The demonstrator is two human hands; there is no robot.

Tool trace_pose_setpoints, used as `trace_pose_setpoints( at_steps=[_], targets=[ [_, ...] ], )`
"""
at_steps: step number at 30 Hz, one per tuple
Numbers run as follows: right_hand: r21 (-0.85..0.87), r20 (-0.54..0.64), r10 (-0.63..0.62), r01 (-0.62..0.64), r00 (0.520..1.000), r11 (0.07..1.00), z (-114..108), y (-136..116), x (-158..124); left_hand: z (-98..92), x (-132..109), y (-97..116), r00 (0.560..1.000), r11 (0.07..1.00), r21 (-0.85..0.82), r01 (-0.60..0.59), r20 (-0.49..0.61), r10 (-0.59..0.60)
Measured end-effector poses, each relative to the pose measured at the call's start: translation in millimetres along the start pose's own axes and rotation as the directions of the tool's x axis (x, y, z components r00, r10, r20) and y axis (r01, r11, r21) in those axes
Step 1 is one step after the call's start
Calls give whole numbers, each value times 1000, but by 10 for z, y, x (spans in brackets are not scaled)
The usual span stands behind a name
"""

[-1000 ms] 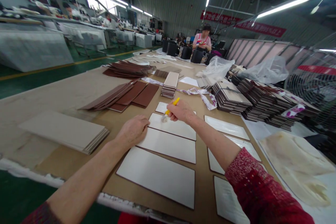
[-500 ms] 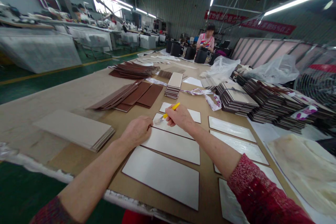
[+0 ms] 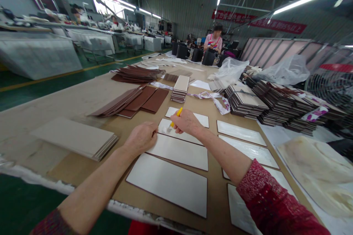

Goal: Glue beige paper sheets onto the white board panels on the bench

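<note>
Back from the near edge of the table [image 3: 68,99], beyond two larger white panels [image 3: 171,183], the right hand [image 3: 185,122] grasps a brush [image 3: 176,116] by its yellow handle, fingers closed round it. The bristles slant down to the left onto the left part of a panel [image 3: 190,137], just beyond the fingertips; this panel lies partly beneath the right hand and forearm. The left hand [image 3: 142,137] is at the panel's left end, fingers curled; whether they pinch its edge or only rest against it, I cannot tell. A narrower strip [image 3: 171,111] lies just behind, and a second column of glossy panels [image 3: 239,132] runs along the right.

Toward the table's left edge are a stack of grey boards [image 3: 74,136] and fanned brown sheets [image 3: 121,102]. Behind the strip stands a small stack of pale pieces [image 3: 180,88]. Dark-edged boards [image 3: 245,101] are piled toward the right edge, near a patterned cloth strip [image 3: 216,99].

At the far end, a co-worker [image 3: 213,42] is behind a row of black objects [image 3: 209,57]. Tube lights [image 3: 306,0] and a red banner [image 3: 259,22] hang above; pale bins [image 3: 38,55] stand on the green floor [image 3: 16,202] at left.
</note>
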State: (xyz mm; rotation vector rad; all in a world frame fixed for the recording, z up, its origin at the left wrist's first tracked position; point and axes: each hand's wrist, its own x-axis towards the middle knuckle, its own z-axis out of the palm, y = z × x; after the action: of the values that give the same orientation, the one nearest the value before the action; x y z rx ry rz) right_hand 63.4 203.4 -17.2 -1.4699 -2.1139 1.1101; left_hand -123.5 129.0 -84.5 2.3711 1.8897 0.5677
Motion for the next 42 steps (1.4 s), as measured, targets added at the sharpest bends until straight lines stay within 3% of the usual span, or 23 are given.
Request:
trace_pose_setpoints(
  at_steps=[9, 18, 27, 32, 42],
  targets=[
    [-39, -25, 121, -121, 992, 992, -448, 328, -250, -8, -2, 17, 1000, 1000, 13, -13, -8, 13],
    [-88, -82, 166, -173, 983, 981, -810, 704, -586, 29, -8, -5, 1000, 1000, 24, -13, -17, 13],
    [-172, -158, 164, -191, 974, 966, -1062, 699, -838, 29, -6, 3, 1000, 999, 33, -13, -23, 14],
    [-248, -188, 143, -188, 972, 950, -1000, 486, -858, 35, 0, -6, 1000, 999, 31, -14, -26, 15],
    [-228, -68, 55, -69, 996, 971, -474, 181, -541, 40, 8, -27, 1000, 999, 29, -16, -16, 17]
  ],
)
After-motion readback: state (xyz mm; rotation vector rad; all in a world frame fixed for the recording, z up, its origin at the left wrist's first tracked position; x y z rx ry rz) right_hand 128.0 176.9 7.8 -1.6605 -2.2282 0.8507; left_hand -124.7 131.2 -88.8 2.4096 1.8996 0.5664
